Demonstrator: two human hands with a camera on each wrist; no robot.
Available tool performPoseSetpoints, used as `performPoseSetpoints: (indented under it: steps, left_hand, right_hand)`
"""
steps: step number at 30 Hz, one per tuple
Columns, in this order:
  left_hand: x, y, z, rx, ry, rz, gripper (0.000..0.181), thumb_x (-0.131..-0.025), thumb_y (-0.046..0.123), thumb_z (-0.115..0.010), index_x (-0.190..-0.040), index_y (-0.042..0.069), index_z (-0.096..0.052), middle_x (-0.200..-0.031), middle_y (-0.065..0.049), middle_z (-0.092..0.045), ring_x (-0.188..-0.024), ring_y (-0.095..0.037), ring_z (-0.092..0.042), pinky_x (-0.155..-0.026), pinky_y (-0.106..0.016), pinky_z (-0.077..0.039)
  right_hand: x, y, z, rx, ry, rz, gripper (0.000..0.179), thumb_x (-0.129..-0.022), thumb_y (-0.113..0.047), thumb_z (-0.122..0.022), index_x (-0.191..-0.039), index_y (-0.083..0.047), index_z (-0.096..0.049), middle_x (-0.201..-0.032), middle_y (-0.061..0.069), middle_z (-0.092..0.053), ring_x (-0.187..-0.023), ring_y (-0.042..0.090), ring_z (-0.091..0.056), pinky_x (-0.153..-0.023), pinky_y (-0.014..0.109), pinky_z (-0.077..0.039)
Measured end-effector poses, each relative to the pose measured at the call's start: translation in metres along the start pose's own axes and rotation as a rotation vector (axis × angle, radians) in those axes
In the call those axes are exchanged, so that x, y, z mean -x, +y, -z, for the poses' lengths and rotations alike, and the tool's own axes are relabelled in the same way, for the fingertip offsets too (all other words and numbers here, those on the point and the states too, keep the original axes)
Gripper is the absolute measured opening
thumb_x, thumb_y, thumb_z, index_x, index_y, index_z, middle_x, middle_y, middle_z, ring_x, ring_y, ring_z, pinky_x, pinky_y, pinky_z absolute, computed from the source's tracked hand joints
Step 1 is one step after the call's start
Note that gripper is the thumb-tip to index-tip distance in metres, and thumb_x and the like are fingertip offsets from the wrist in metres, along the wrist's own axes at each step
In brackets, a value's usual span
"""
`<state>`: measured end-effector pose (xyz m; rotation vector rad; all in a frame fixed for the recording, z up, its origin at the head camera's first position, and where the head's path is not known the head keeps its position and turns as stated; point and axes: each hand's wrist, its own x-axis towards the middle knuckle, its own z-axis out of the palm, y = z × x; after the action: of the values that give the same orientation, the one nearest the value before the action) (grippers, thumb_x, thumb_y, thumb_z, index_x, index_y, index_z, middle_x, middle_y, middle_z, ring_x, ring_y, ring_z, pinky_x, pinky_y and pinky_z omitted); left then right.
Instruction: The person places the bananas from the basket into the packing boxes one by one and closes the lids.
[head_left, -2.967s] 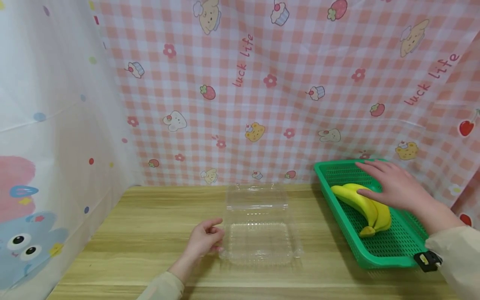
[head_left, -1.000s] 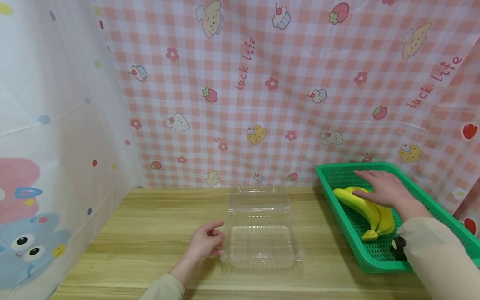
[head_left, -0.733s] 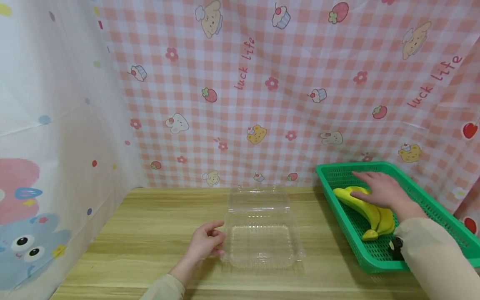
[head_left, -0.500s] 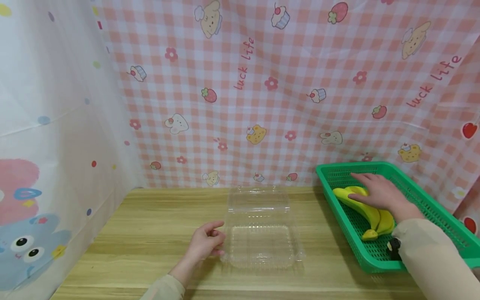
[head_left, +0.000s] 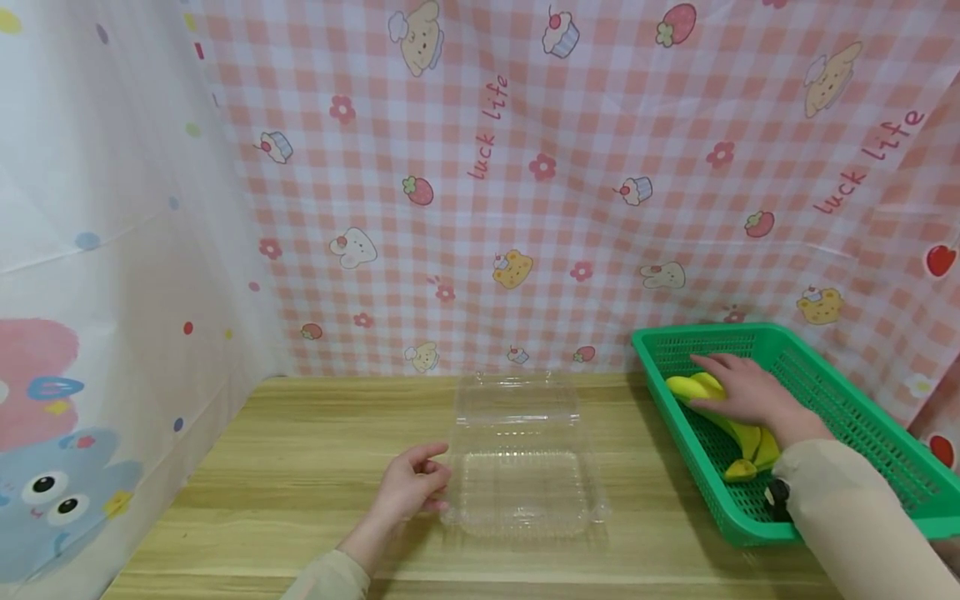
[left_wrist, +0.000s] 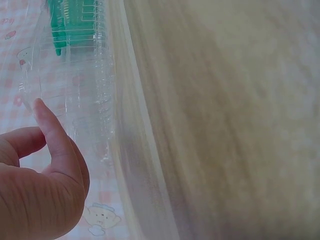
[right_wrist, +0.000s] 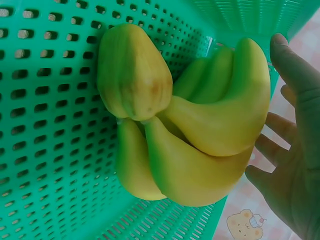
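A bunch of yellow bananas lies in a green basket on the right, its brown-marked stem end clear in the right wrist view. Over the bunch my right hand reaches with fingers spread, not curled round it; whether they touch is hard to tell. A clear plastic clamshell box stands in the middle with its lid raised at the back. Beside the box's left edge my left hand rests with loosely bent fingers; in the left wrist view a fingertip seems to meet the plastic.
The wooden table spreads left and forward of the box. Behind it hangs a pink checked cloth, and a white printed cloth covers the left side. A black wrist camera sits at my right cuff.
My right hand, first above the bananas near the basket's right part, has moved left and lower over the bunch. My left hand, the box and the basket keep their places.
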<state>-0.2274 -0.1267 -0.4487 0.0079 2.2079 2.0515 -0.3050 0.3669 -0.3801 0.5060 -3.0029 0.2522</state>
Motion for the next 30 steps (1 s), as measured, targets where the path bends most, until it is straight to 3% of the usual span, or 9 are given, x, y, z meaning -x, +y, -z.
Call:
performPoseSetpoints:
  steps: [8, 14, 30]
  left_hand:
    - [-0.0003, 0.0013, 0.001, -0.004, -0.017, 0.001, 0.047, -0.092, -0.006, -0.062, -0.137, -0.012, -0.048, -0.093, -0.009, -0.053, -0.072, -0.015, -0.056, -0.055, -0.025, -0.06]
    - [0.0006, 0.0011, 0.0009, 0.004, -0.029, -0.003, 0.049, -0.092, -0.005, -0.063, -0.138, -0.011, -0.047, -0.093, -0.009, -0.053, -0.072, -0.015, -0.056, -0.058, -0.027, -0.061]
    - [0.0001, -0.0005, 0.0013, 0.014, -0.027, -0.003, 0.051, -0.092, -0.003, -0.064, -0.139, -0.011, -0.047, -0.093, -0.009, -0.053, -0.072, -0.015, -0.057, -0.058, -0.027, -0.061]
  right_hand:
    - [0.0, 0.0022, -0.0049, -0.003, -0.03, -0.008, 0.083, -0.089, -0.052, -0.067, -0.148, -0.001, -0.039, -0.142, 0.038, -0.034, -0.123, 0.061, -0.035, -0.091, 0.077, -0.038]
    - [0.0015, 0.0008, -0.0054, -0.034, -0.076, -0.02, 0.078, -0.09, -0.045, -0.07, -0.146, 0.001, -0.041, -0.142, 0.04, -0.031, -0.122, 0.065, -0.031, -0.089, 0.078, -0.039]
    - [0.0015, 0.0002, -0.0044, -0.02, -0.058, 0.018, 0.062, -0.086, -0.024, -0.076, -0.135, 0.006, -0.052, -0.127, 0.039, -0.046, -0.11, 0.057, -0.048, -0.083, 0.066, -0.048]
